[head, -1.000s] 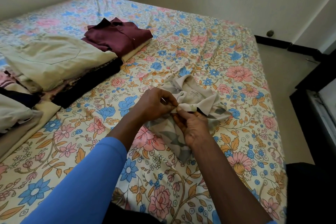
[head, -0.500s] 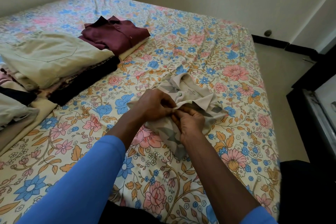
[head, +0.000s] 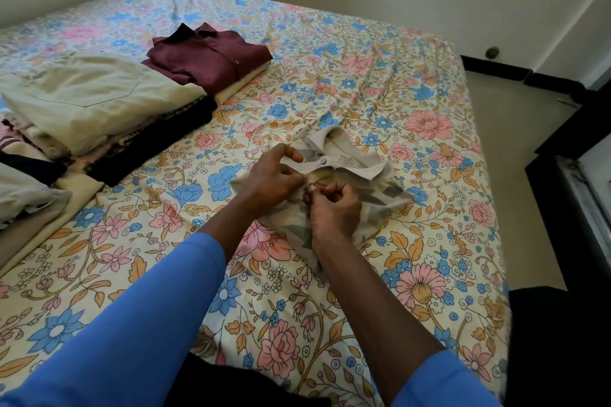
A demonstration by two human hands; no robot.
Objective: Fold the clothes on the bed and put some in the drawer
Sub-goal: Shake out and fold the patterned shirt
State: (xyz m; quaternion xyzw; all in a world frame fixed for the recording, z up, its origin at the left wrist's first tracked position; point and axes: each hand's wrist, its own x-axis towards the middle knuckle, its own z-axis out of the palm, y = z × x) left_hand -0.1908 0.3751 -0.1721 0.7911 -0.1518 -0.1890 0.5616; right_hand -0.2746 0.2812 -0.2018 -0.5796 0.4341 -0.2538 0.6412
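A small beige collared shirt (head: 350, 163) with grey leaf shapes lies crumpled on the floral bed sheet (head: 413, 241), collar pointing away from me. My left hand (head: 271, 177) pinches the shirt's front edge just below the collar button. My right hand (head: 335, 208) pinches the opposite edge right beside it, fingers curled. Both hands meet at the placket and hide the shirt's middle. Both forearms wear blue sleeves.
A folded maroon shirt (head: 211, 56) lies on a cream garment at the back. A pile with cream trousers (head: 92, 99) on dark clothes sits left, more folded clothes (head: 23, 188) at the far left. Dark furniture (head: 575, 195) stands right of the bed.
Both hands stay pinched together on the shirt's front; the fingers have shifted slightly at the placket below the collar. The view has drifted a little.
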